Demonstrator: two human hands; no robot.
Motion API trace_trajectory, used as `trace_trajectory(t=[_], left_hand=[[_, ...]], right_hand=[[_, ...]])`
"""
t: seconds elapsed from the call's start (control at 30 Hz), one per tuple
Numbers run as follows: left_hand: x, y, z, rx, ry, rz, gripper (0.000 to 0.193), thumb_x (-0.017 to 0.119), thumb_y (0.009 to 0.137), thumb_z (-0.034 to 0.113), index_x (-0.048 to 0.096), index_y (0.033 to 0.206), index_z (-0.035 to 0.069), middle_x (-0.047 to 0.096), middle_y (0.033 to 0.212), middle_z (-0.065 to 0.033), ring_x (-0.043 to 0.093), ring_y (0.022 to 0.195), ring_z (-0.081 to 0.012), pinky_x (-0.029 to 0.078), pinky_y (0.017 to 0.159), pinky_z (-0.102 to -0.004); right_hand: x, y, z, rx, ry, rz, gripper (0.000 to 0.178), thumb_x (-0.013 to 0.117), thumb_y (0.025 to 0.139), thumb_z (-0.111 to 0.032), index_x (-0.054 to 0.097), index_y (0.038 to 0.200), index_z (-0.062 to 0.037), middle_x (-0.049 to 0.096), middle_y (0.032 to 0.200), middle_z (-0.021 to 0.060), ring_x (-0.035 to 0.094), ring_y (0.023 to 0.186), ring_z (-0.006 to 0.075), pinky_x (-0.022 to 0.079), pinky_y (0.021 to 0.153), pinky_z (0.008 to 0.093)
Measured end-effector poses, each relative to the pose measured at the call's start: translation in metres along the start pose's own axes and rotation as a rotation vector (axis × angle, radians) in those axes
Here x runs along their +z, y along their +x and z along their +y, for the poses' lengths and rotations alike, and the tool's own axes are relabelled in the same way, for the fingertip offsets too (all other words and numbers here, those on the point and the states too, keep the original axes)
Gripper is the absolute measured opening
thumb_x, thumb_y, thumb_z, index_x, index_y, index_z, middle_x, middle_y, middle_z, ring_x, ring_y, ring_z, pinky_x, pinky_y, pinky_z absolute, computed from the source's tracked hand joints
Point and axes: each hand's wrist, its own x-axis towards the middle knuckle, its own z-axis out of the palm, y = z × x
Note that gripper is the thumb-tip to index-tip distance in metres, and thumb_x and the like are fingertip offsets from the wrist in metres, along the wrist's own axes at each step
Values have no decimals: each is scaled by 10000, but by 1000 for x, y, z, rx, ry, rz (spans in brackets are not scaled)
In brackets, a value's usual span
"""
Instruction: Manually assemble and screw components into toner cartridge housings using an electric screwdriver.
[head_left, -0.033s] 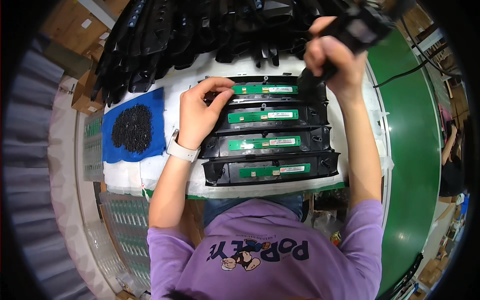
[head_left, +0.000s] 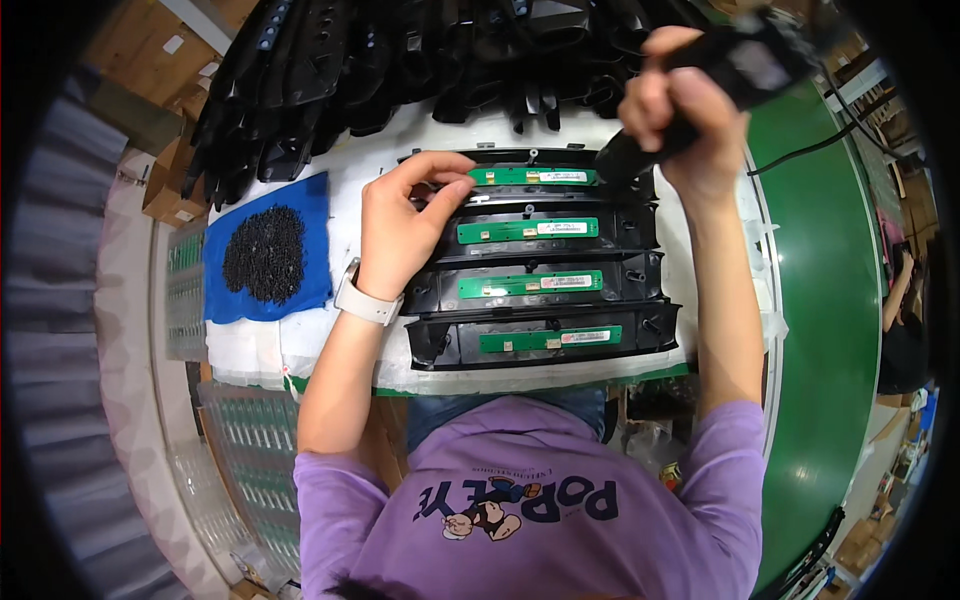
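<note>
Several long black plastic housings (head_left: 455, 350) lie in a stack of rows before me, each with a green circuit board (head_left: 497, 231) in it. At the left end of the farthest circuit board (head_left: 512, 177), the thumb and fingers of my left hand (head_left: 408, 205) are closed on the board's edge. My right hand (head_left: 690, 120) is wrapped round a black power screwdriver (head_left: 650, 145), raised and tilted. Its dark nose reaches down to the right end of that same board; motion blurs the tool, and its bit is hidden.
Left of the housings, a blue cloth (head_left: 315, 245) carries a heap of small black screws (head_left: 262, 255). Many black plastic parts (head_left: 390, 60) crowd the table's far side. A green surface (head_left: 815, 330) runs along the right, crossed by a black cable (head_left: 810, 150). Another person (head_left: 905, 340) is at far right.
My right hand and the power screwdriver have shifted slightly to the right. The left hand stays at the same board's end.
</note>
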Motion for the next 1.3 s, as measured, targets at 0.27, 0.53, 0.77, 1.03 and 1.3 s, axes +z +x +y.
trace_trajectory(t=[0.27,0.53,0.77,1.03,1.3], left_hand=[[13,-16,26,-95,-556,-309,112,564,842,-31,612,942,-43,658,862,-106,651,807,-159,515,736,-234],[11,-16,21,-132,-614,-348,112,605,806,-51,613,917,-50,661,856,-122,653,794,-162,520,738,-242],[11,-18,16,-208,-644,-326,160,662,772,-11,615,924,-32,660,869,-97,639,820,-138,505,728,-245],[-7,-13,24,578,519,-284,273,712,700,208,664,928,64,576,966,-82,537,936,-262,413,780,-326],[-5,-14,10,582,596,-354,223,649,764,245,671,900,69,546,1045,-78,512,1003,-248,403,809,-356]], right_hand=[[17,-11,-20,-88,589,-129,369,526,812,-365,496,1024,-64,429,610,-17,395,483,94,342,580,271],[26,-17,-11,-41,574,-140,379,525,806,-377,482,1028,-73,430,605,-21,395,473,95,349,579,275],[36,-21,-12,-7,511,2,360,477,844,-369,478,1041,-68,428,612,-12,397,482,103,353,588,275],[33,-20,7,-63,147,-220,380,502,837,-329,441,1053,-22,421,565,16,387,406,112,358,447,268],[39,-22,14,2,172,-143,266,602,769,-145,492,941,26,495,544,64,439,407,109,370,386,229]])
